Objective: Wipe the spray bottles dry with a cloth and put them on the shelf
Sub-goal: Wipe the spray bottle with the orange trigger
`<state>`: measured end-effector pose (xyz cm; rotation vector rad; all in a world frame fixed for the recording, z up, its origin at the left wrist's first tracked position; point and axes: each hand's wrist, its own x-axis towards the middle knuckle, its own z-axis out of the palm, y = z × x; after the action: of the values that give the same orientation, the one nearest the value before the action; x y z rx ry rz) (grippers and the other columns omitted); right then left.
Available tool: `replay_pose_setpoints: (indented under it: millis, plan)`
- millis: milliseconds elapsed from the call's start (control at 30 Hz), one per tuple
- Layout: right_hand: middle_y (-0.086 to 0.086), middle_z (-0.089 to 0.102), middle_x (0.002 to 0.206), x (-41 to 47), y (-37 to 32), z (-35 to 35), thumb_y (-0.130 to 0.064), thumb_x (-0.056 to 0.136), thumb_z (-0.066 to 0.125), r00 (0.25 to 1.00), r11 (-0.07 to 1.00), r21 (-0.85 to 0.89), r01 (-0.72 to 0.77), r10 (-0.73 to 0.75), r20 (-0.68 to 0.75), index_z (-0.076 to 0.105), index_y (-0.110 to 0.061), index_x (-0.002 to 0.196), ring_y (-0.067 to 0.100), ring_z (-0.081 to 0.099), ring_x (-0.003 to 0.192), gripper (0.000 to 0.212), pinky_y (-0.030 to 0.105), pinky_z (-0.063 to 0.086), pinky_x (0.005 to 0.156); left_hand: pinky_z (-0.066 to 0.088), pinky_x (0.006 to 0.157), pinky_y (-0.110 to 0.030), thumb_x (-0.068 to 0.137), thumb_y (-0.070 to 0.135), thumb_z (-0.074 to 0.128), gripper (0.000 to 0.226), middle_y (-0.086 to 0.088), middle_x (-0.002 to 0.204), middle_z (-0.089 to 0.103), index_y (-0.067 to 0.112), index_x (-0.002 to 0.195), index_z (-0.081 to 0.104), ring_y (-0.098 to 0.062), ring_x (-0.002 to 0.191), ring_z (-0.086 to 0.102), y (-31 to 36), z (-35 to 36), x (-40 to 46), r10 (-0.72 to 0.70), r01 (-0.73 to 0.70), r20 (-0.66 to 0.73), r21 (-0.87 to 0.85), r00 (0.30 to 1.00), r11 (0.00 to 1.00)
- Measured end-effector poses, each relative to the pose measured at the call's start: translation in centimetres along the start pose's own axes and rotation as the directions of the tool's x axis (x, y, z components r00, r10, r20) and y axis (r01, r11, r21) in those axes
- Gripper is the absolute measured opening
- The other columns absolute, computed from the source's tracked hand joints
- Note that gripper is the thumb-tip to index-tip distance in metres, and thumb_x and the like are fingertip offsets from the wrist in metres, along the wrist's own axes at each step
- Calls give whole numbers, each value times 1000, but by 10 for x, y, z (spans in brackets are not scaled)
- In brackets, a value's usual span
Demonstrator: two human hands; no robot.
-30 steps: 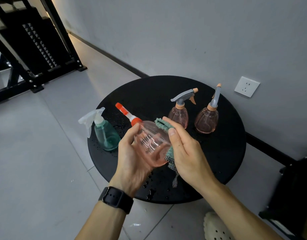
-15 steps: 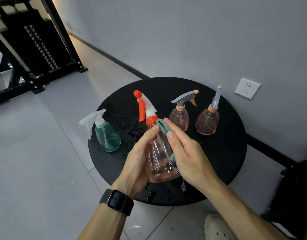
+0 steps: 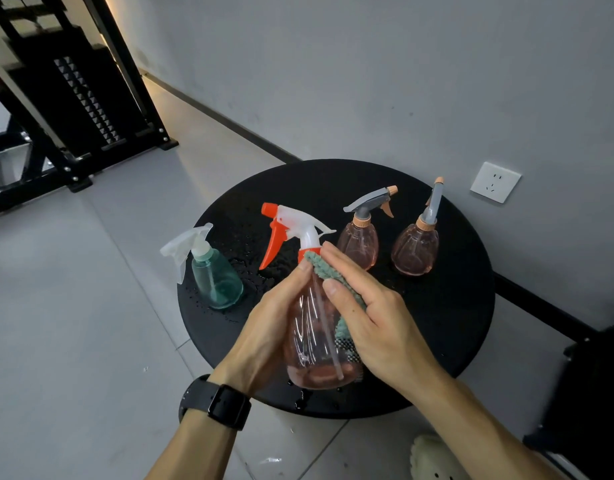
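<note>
A clear pink spray bottle (image 3: 314,337) with a white and orange trigger head is upright above the round black table (image 3: 454,323). My left hand (image 3: 267,334) grips its left side. My right hand (image 3: 371,317) presses a green cloth (image 3: 324,270) against its right side with straight fingers. On the table stand a teal bottle (image 3: 215,278) at the left and two pink bottles with grey heads, one at the back middle (image 3: 359,242) and one at the back right (image 3: 416,249).
Water drops lie on the table around the teal bottle and by the front edge. A black metal rack (image 3: 73,98) stands at the far left on the grey tiled floor. A wall socket (image 3: 495,181) is on the grey wall behind the table.
The bottle has swung from tilted, nozzle to the left, to upright. Both hands stayed on it, and the cloth has slid up to its neck.
</note>
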<state>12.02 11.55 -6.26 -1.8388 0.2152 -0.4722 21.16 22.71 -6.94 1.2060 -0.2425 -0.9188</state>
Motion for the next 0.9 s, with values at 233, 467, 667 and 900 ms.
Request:
replay_pose_setpoints:
  millis: [233,467,667,900]
  plan:
    - [-12,53,138,2,-5,-3,-17,99,50,956,999,15,40,-34,-290,51,-23,137,-1,47,128,38,27,44,105,56,90,-45,90,54,54,54,-16,114,73,12,119,70,-28,101,70,-3,7,1,-7,8,-10,106,1000,994]
    - [-5,34,151,12,-5,-7,-10,100,44,910,917,-368,153,-276,-309,40,-7,143,4,25,143,43,20,24,115,48,103,-55,96,51,57,48,-24,119,67,10,119,66,-40,114,64,-13,16,-2,-3,-16,56,335,998,942]
    - [-6,27,155,10,3,5,-10,102,39,971,884,-441,156,-218,-94,34,-11,147,-4,12,144,45,9,12,114,57,75,-21,102,28,49,28,-8,105,77,14,111,72,-15,97,74,-22,17,-2,0,-22,54,404,999,915]
    - [3,37,151,6,12,14,11,91,46,940,813,-473,338,-315,130,47,-4,140,5,21,144,51,25,23,116,53,70,-18,103,19,46,23,7,90,78,20,101,69,-4,87,73,-23,7,-5,13,8,-43,464,999,886]
